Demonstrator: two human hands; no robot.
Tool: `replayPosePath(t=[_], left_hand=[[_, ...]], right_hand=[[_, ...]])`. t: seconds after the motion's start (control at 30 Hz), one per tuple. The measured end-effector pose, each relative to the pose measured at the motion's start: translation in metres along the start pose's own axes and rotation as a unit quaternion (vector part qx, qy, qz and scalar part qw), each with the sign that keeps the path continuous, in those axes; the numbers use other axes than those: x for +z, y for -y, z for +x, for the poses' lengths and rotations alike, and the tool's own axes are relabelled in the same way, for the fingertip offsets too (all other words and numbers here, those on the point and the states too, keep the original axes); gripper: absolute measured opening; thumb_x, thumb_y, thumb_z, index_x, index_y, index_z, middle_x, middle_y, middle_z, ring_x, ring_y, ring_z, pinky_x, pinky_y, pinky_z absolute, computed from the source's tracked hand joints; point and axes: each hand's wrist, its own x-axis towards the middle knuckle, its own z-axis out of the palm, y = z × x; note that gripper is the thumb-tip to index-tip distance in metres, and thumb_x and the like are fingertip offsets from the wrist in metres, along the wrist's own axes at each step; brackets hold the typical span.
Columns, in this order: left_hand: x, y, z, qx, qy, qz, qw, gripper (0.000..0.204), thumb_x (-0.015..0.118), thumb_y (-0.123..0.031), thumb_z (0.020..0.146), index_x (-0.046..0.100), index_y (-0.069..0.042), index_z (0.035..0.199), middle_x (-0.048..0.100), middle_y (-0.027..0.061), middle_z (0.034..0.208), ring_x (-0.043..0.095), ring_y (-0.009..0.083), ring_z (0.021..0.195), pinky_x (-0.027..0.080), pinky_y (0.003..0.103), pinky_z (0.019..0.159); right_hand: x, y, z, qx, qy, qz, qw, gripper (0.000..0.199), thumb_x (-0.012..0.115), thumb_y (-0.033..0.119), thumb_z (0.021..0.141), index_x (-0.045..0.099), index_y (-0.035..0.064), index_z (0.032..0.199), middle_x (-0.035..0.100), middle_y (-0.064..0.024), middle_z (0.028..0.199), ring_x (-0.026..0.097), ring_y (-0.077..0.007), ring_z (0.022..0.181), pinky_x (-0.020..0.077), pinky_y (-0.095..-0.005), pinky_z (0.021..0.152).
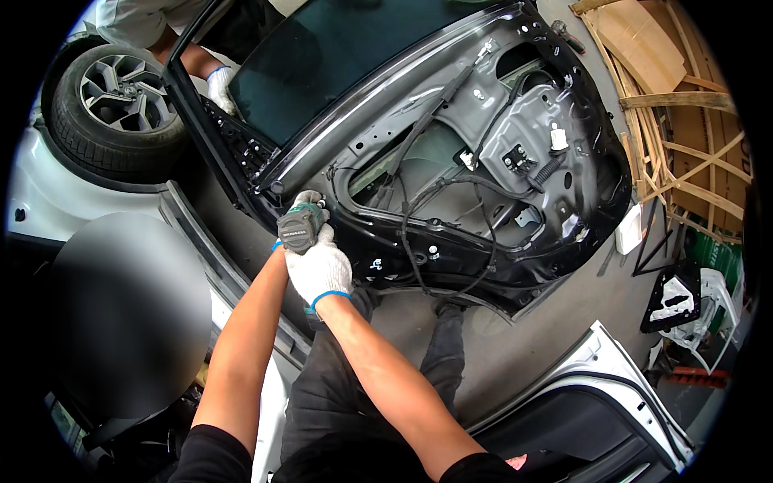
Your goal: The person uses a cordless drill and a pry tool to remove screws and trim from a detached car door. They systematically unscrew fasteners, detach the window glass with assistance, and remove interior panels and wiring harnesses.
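Observation:
Both my hands wear white knit gloves with blue cuffs and meet at a green and black cordless drill (pixel 300 229). My right hand (pixel 324 267) is wrapped around its grip. My left hand (pixel 308 197) is mostly hidden behind the tool, its curled fingers showing at the drill's front end. The drill is at the lower left corner of a black car door (pixel 354 239), which stands tilted with its bare metal inside facing me. A black wiring harness (pixel 439 191) hangs loosely across the door. The drill's tip is hidden.
At the upper left, a co-worker's gloved hand (pixel 221 88) is at the door's window frame. Beside it are a wheel (pixel 121 109) and white car body (pixel 88 205). Wooden slats and cardboard (pixel 684 105) stand right. A white door (pixel 624 378) lies lower right. A blurred patch hides the left.

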Motion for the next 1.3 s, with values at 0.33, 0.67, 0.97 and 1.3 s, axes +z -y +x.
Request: replayPosePath(t=[0.33,0.67,0.97,1.3], left_hand=[[0.004,-0.046,0.001,0.007,0.009,0.293,0.956,0.03,0.067,-0.027,0.086,0.06,-0.009,0.109,0.069,0.0188,0.091,0.067,0.0387,0.087,0.053,0.045,0.076],[0.007,-0.017,-0.053,0.049,0.003,0.328,0.944,0.024,0.058,-0.03,0.091,0.059,-0.008,0.101,0.068,0.0211,0.084,0.067,0.0402,0.079,0.051,0.05,0.067],[0.046,-0.072,-0.122,-0.256,-0.076,-0.118,0.956,0.024,0.053,-0.014,0.094,0.065,-0.001,0.11,0.066,0.0069,0.084,0.054,0.01,0.054,0.045,0.027,0.047],[0.151,-0.079,-0.137,-0.232,0.014,-0.253,0.939,0.019,0.054,-0.014,0.093,0.065,-0.003,0.104,0.06,0.0027,0.079,0.045,0.0074,0.046,0.037,0.024,0.04]], right_hand=[[-0.001,-0.024,-0.004,-0.038,-0.009,-0.007,0.999,0.073,0.063,0.05,0.086,0.039,0.0015,0.135,0.067,-0.028,0.104,0.067,-0.0428,0.094,0.0532,-0.0501,0.082],[-0.003,-0.076,-0.062,-0.126,-0.076,0.058,0.987,0.071,0.079,0.036,0.074,0.049,0.0011,0.129,0.07,-0.0224,0.095,0.069,-0.0376,0.089,0.0556,-0.0429,0.079],[-0.07,-0.108,-0.12,-0.115,-0.167,0.082,0.976,0.073,0.083,0.029,0.073,0.05,0.0047,0.134,0.071,-0.0168,0.103,0.071,-0.0337,0.092,0.0573,-0.0397,0.081],[-0.106,-0.215,-0.107,-0.013,-0.204,0.014,0.979,0.067,0.077,0.039,0.076,0.052,0.0134,0.133,0.071,-0.0197,0.09,0.07,-0.0395,0.083,0.0564,-0.0454,0.074]])
